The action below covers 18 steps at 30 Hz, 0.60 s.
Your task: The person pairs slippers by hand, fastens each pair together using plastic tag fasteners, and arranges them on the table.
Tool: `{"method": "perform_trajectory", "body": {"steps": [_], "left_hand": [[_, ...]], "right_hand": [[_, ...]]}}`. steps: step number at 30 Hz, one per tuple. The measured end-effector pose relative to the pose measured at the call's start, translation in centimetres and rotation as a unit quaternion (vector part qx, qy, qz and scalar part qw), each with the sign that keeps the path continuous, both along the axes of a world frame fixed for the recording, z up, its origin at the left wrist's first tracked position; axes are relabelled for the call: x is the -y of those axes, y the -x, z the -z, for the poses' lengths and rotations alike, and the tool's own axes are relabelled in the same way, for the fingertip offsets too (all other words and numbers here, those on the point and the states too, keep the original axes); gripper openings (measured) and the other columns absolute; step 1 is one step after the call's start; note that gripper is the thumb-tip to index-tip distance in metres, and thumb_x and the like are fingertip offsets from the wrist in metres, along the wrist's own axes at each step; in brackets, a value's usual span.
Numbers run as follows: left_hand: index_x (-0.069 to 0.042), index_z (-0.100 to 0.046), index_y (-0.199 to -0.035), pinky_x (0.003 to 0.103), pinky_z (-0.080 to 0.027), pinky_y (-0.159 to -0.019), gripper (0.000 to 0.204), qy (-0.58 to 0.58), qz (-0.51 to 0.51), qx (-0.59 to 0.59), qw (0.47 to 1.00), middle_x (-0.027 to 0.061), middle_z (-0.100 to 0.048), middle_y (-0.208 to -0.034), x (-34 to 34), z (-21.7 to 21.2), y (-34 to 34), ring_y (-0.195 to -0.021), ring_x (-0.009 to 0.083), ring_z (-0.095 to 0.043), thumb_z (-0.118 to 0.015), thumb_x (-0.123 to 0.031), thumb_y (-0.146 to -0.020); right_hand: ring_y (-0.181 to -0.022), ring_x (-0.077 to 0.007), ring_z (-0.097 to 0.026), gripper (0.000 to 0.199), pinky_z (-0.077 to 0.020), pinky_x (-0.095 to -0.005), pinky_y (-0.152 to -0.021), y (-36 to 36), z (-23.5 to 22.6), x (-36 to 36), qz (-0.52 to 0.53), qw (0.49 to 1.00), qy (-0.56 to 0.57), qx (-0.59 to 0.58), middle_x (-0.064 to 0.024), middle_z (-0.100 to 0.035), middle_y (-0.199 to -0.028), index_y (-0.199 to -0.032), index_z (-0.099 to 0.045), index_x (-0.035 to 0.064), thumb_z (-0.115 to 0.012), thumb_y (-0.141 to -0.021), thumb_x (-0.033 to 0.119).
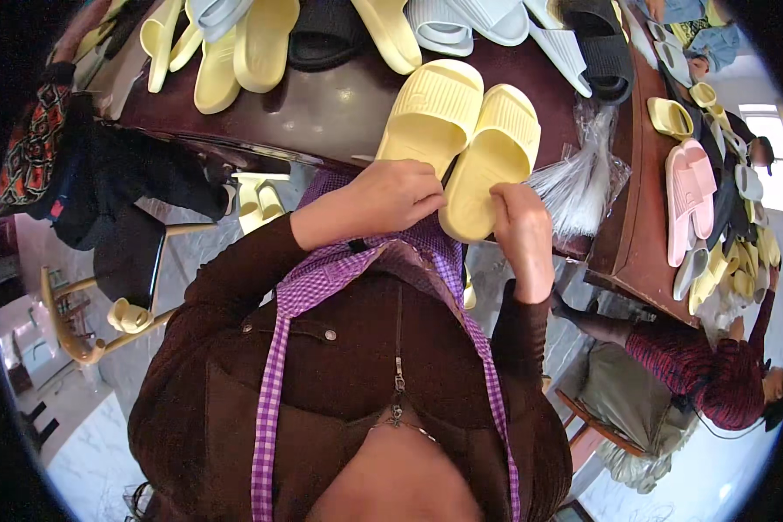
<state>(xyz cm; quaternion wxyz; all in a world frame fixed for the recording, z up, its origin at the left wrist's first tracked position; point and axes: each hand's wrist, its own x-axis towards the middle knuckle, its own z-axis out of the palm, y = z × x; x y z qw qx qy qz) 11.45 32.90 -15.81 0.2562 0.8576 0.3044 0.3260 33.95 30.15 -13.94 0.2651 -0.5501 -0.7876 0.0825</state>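
Note:
A pair of pale yellow slide sandals lies side by side at the near edge of the dark table, toes pointing away from me. My left hand (404, 193) is closed at the heel of the left sandal (433, 97), its fingers curled over the near end. With thumb and fingers, my right hand (524, 233) pinches the heel rim of the right sandal (474, 198). The two sandals touch along their inner sides, and both have ribbed straps. Beside the right sandal is a bundle of clear plastic bags (583, 178).
Yellow, black and grey slides, among them a black one (326, 35), crowd the far side of the dark table (313, 109). On the right-hand table are pink slides (691, 196) and several others. A chair (126, 252) stands at left; people are at both sides.

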Motion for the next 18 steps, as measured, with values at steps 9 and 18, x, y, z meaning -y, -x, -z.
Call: {"method": "perform_trajectory", "body": {"steps": [9, 18], "left_hand": [[-0.002, -0.062, -0.067, 0.040, -0.049, -0.059, 0.023, -0.043, -0.090, -0.086, 0.991, 0.0123, -0.060, -0.066, -1.9, 0.4, -2.8, -0.063, 0.0301, -0.060, -0.059, -0.021, -0.080], [-0.003, -0.057, -0.068, 0.040, -0.047, -0.058, 0.022, -0.084, -0.114, -0.057, 0.988, 0.0117, -0.056, -0.067, -3.2, 1.1, -3.6, -0.063, 0.0296, -0.057, -0.060, -0.020, -0.081]], "right_hand": [[-0.078, -0.0326, -0.061, 0.017, -0.0488, -0.0382, -0.069, 1.4, 0.1, -3.3, 0.048, 0.994, -0.095, 0.019, -0.0185, -0.063, -0.085, -0.095, -0.063, 0.0000, -0.057, -0.079, 0.003], [-0.060, -0.0177, -0.062, 0.021, -0.0465, -0.0302, -0.055, -5.1, -0.9, -8.3, 0.126, 0.986, -0.042, -0.103, -0.0122, -0.063, -0.070, -0.088, -0.065, -0.0024, -0.057, -0.086, 0.017]]}}
